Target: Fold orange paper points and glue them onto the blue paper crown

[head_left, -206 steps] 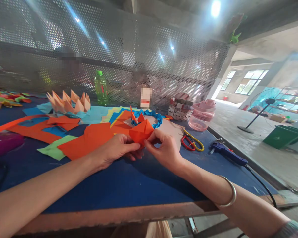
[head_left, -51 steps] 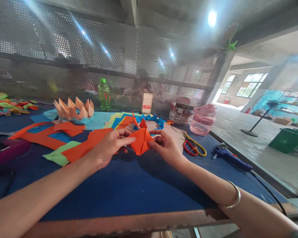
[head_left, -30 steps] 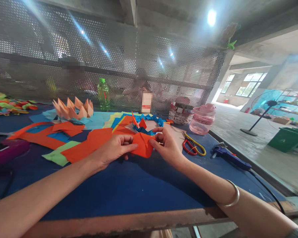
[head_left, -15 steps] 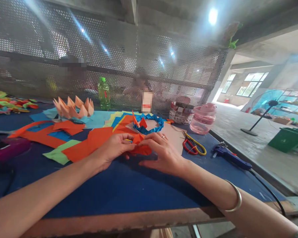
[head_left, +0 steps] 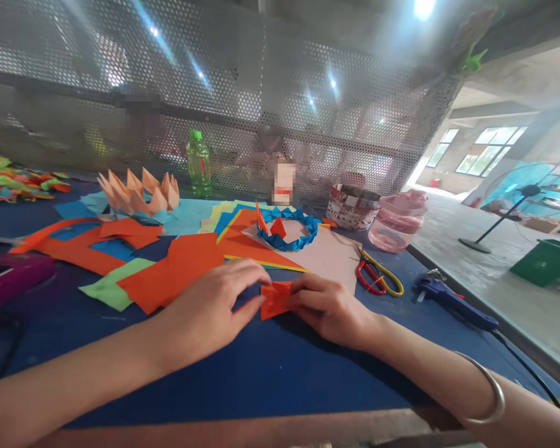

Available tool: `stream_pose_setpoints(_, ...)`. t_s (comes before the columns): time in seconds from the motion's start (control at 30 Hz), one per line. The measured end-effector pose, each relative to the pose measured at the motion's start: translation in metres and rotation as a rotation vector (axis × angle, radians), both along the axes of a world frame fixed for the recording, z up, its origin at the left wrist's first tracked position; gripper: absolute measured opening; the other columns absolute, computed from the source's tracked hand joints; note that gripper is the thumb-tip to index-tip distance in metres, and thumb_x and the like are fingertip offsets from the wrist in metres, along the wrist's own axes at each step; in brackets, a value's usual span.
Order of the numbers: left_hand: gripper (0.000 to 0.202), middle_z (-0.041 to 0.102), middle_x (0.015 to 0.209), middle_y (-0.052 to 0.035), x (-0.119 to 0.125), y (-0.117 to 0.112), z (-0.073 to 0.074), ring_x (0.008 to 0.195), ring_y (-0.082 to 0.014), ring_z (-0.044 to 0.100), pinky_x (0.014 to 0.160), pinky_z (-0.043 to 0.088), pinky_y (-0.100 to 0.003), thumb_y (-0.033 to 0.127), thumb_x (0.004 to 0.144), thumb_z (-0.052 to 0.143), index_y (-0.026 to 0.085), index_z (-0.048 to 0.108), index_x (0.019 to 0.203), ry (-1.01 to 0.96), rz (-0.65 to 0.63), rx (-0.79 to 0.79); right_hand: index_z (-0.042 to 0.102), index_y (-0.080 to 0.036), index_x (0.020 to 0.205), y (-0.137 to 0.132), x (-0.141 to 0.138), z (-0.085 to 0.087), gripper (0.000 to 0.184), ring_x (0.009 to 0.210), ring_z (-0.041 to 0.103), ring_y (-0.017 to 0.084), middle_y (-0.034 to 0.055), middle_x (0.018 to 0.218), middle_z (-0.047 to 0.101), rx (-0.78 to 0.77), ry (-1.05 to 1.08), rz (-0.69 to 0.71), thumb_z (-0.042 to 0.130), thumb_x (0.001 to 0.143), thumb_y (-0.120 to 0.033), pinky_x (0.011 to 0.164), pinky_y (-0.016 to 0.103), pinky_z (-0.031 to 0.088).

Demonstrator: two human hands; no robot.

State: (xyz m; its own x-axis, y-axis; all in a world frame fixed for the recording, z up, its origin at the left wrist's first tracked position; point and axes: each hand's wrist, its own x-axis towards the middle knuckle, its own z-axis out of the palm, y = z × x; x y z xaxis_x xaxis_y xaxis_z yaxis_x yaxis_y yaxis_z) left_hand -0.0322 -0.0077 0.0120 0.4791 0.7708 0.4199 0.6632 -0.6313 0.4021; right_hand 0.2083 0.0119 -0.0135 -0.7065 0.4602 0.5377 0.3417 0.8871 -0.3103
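Red-and-yellow scissors [head_left: 376, 278], blue glue gun [head_left: 452, 305], pink jar [head_left: 396, 225], green bottle [head_left: 198, 165]

Your left hand [head_left: 205, 308] and right hand [head_left: 331, 311] cover parts of the orange folded paper [head_left: 275, 300], so its full shape stays hidden. Your forearms [head_left: 65, 373] run off the edges of the view. At the left edge, the purple object [head_left: 21, 274] is cut off and too blurred to name, and the coloured paper strips [head_left: 9, 180] are cut off too. The green bin [head_left: 546, 262] runs off the right edge. Behind the perforated metal screen [head_left: 214, 62], a person [head_left: 268, 146] is blurred, and a pixelated patch [head_left: 284, 183] hides what lies there.
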Motion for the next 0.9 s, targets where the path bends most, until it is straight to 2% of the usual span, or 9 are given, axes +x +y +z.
stream_pose_setpoints(0.1,0.023,0.071,0.118,-0.0049,-0.005,-0.013,-0.005,0.109,-0.0201,0.066,0.097,0.05,-0.03,0.024,0.096,0.048,0.023,0.068,0.107,0.125,-0.201,0.119,0.067,-0.018,0.095,-0.006,0.007,0.003,0.018,0.086,0.065,0.015,0.0092,0.097,0.067,-0.003,-0.005,0.025,0.052,0.091,-0.009,0.075,0.026,0.055)
stream_pose_setpoints(0.17,0.027,0.071,0.12,-0.0055,-0.007,-0.019,-0.009,0.111,-0.0203,0.066,0.099,0.05,-0.031,0.022,0.096,0.047,0.022,0.068,0.114,0.178,-0.256,0.156,0.067,-0.017,0.099,-0.009,0.008,0.005,0.018,0.087,0.066,0.015,0.0101,0.099,0.068,0.012,-0.016,0.047,0.052,0.092,-0.009,0.076,0.027,0.056)
stream_pose_setpoints(0.3,0.032,0.072,0.118,-0.0058,-0.009,-0.024,-0.011,0.107,-0.0215,0.068,0.094,0.055,-0.031,0.023,0.096,0.048,0.023,0.066,0.123,0.178,-0.289,0.167,0.066,-0.019,0.101,-0.01,0.009,0.009,0.014,0.084,0.067,0.016,0.0096,0.098,0.069,0.091,-0.083,0.053,0.054,0.095,-0.019,0.074,0.028,0.057)
stream_pose_setpoints(0.5,0.031,0.076,0.107,-0.0077,-0.007,-0.021,-0.012,0.094,-0.021,0.072,0.083,0.059,-0.029,0.02,0.095,0.045,0.021,0.071,0.113,0.15,-0.314,0.294,0.069,-0.022,0.095,-0.005,0.01,0.018,0.017,0.08,0.068,0.018,0.0073,0.092,0.072,0.085,-0.229,0.079,0.052,0.096,-0.022,0.074,0.032,0.056)
stream_pose_setpoints(0.6,0.029,0.076,0.105,-0.0053,-0.005,-0.021,-0.019,0.091,-0.0182,0.071,0.086,0.057,-0.026,0.019,0.095,0.046,0.021,0.071,0.11,0.143,-0.304,0.336,0.069,-0.022,0.093,-0.002,0.009,0.02,0.017,0.081,0.067,0.017,0.0071,0.091,0.072,-0.011,-0.209,0.112,0.053,0.096,-0.019,0.074,0.03,0.056)
stream_pose_setpoints(0.7,0.025,0.076,0.104,-0.0008,-0.002,-0.022,-0.029,0.093,-0.0147,0.071,0.094,0.051,-0.023,0.019,0.095,0.048,0.023,0.068,0.109,0.082,-0.25,0.372,0.069,-0.02,0.089,0.002,0.006,0.019,0.01,0.083,0.065,0.016,0.0061,0.088,0.069,-0.218,-0.103,0.104,0.06,0.092,-0.018,0.076,0.027,0.054)
stream_pose_setpoints(0.8,0.021,0.077,0.1,0.0016,0.0,-0.021,-0.037,0.089,-0.014,0.071,0.091,0.051,-0.022,0.021,0.093,0.051,0.024,0.066,0.106,0.02,-0.223,0.433,0.068,-0.02,0.081,0.004,0.001,0.017,0.008,0.078,0.064,0.014,0.0026,0.079,0.067,-0.437,-0.024,0.017,0.066,0.089,-0.021,0.072,0.026,0.053)
stream_pose_setpoints(0.9,0.021,0.078,0.098,0.0022,0.0,-0.019,-0.044,0.085,-0.0145,0.072,0.089,0.053,-0.024,0.018,0.089,0.054,0.025,0.066,0.105,0.022,-0.209,0.44,0.066,-0.021,0.075,0.003,-0.004,0.015,0.013,0.072,0.061,0.013,0.0005,0.075,0.065,-0.51,-0.001,-0.083,0.068,0.088,-0.025,0.067,0.026,0.051)
